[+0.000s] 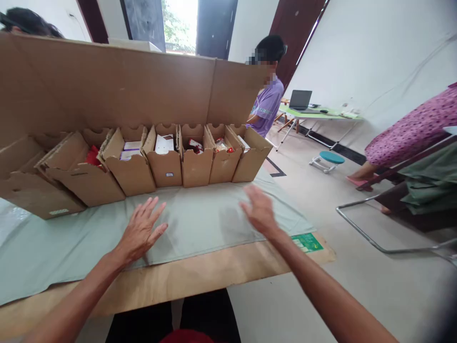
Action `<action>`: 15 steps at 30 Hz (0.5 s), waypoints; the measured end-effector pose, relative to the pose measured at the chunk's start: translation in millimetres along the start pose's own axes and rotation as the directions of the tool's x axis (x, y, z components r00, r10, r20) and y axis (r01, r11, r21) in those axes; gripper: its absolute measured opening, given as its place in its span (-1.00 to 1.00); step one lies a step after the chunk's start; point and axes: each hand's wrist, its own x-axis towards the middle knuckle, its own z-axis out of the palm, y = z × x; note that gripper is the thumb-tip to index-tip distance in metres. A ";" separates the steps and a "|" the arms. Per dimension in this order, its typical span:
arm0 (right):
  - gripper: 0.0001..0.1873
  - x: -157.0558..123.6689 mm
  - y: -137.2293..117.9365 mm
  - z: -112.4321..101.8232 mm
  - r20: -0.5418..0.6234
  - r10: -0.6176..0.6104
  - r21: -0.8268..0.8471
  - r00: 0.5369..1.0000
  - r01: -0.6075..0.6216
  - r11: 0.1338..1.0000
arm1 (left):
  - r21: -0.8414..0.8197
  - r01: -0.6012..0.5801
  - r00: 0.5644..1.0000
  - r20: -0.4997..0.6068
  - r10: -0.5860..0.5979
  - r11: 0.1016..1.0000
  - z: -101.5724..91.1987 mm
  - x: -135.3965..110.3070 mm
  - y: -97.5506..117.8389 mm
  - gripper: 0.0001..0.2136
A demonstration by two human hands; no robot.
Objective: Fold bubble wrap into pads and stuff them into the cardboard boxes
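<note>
My left hand [143, 230] is over the pale green cloth [194, 216], fingers spread and nothing in them. To the right, my right hand [260, 209] hovers above the same cloth, slightly blurred, with fingers apart and no object held. Beyond both hands stands a row of several open cardboard bins [197, 170]. Inside them I make out a red item [93, 156], white and purple boxes [130, 150], a white box [164, 144], a dark red packet [195, 146] and a red and clear packet [223, 145]. Neither hand touches a bin.
A tall cardboard panel [143, 85] rises behind the bins. A person in a purple shirt [268, 105] sits beyond it. The wooden table edge [185, 276] is near me. To the right are a teal stool [332, 157], a folding table with a laptop [300, 100], and a seated person in pink [410, 124].
</note>
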 end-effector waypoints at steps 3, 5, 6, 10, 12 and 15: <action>-0.53 -13.2 -30.3 22.5 0.164 -0.174 0.091 0.971 0.161 0.983 | 0.083 0.007 0.997 0.081 -0.014 0.997 22.5 -9.0 -12.8 -0.43; -0.58 -26.5 -13.5 21.9 0.190 -0.193 0.178 0.963 0.160 0.971 | 0.123 -0.022 1.000 0.023 0.019 0.992 37.7 -37.8 -24.2 -0.43; -0.60 -28.5 1.0 15.4 0.186 -0.168 0.215 0.968 0.127 0.968 | 0.146 -0.031 0.999 -0.011 0.033 0.989 43.4 -53.4 -29.7 -0.43; -0.53 19.4 43.7 -37.8 0.079 0.002 0.265 0.997 -0.023 0.964 | 0.213 -0.067 0.994 -0.071 0.083 0.975 50.9 -89.5 -41.1 -0.37; -0.43 70.5 43.4 -63.3 -0.056 0.096 0.285 0.994 -0.076 0.956 | 0.223 -0.074 0.993 -0.068 0.092 0.972 49.2 -89.7 -40.9 -0.37; -0.39 145.5 30.7 -80.9 -0.003 0.168 0.129 0.986 -0.166 0.978 | 0.233 -0.076 0.994 -0.059 0.092 0.970 47.6 -84.0 -39.4 -0.37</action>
